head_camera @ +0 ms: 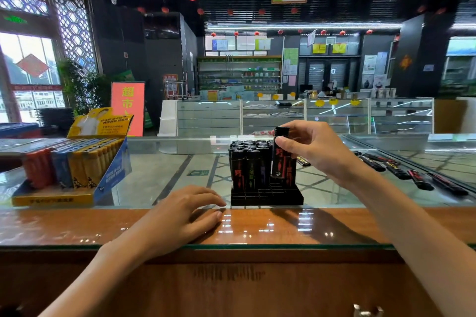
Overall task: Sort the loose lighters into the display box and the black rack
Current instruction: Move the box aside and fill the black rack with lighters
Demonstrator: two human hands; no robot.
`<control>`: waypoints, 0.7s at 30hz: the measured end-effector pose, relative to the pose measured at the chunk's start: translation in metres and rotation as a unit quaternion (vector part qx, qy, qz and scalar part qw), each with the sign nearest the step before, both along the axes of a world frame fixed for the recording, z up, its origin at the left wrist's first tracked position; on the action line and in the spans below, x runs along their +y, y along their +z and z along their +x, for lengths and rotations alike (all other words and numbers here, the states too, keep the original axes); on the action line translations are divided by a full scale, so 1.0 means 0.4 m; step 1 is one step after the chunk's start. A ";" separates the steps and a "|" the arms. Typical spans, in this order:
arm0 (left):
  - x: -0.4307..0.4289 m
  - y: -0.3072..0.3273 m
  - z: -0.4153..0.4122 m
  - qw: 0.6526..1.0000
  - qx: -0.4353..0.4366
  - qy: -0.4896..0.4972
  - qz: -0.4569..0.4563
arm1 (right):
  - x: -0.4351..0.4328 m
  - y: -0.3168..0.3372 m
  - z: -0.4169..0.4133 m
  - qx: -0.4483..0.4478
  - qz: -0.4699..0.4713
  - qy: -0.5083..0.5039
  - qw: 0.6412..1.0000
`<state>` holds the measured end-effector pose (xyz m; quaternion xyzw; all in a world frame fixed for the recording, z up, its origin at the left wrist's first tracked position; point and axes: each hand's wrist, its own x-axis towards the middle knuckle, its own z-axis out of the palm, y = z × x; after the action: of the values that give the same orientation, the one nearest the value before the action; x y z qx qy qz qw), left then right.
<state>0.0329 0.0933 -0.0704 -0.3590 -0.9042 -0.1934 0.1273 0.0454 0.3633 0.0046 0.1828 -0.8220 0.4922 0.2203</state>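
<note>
The right hand [315, 152] pinches a black lighter [279, 154] upright over the rack [266, 197]. The left hand [180, 216] lies flat on the counter [77, 224], fingers relaxed and holding nothing.

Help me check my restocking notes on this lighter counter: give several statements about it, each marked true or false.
1. The right hand pinches a black lighter over the black rack. True.
2. The left hand holds a yellow lighter. False: it rests open on the counter, holding nothing.
3. Several loose lighters lie on the counter to the right of the rack. True.
4. The display box stands right of the rack. False: it stands to the rack's left.
5. Every slot in the rack is filled. False: the front slots are empty.
</note>
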 end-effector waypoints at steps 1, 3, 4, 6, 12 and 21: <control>-0.001 0.000 0.000 1.000 -0.003 0.000 0.001 | 0.001 0.000 -0.001 0.008 0.007 -0.010 1.000; -0.001 0.000 -0.001 1.000 -0.006 0.000 0.003 | 0.004 0.000 -0.003 0.026 0.029 -0.031 0.999; -0.001 0.000 -0.001 1.000 -0.008 0.001 0.004 | 0.002 0.000 -0.003 0.031 0.036 -0.036 0.998; -0.001 0.000 -0.001 1.000 -0.010 0.003 0.006 | -0.013 0.000 -0.003 0.040 0.050 -0.031 0.998; 0.001 0.001 0.004 1.000 -0.009 0.007 0.008 | -0.109 -0.013 -0.022 0.120 0.146 -0.031 0.981; -0.003 -0.002 0.000 1.000 -0.004 0.003 0.014 | -0.156 -0.063 -0.046 0.206 0.236 -0.085 0.946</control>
<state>0.0331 0.0920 -0.0711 -0.3537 -0.9028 -0.2073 0.1298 0.0269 0.3007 -0.0207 0.2561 -0.8641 0.2151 0.3762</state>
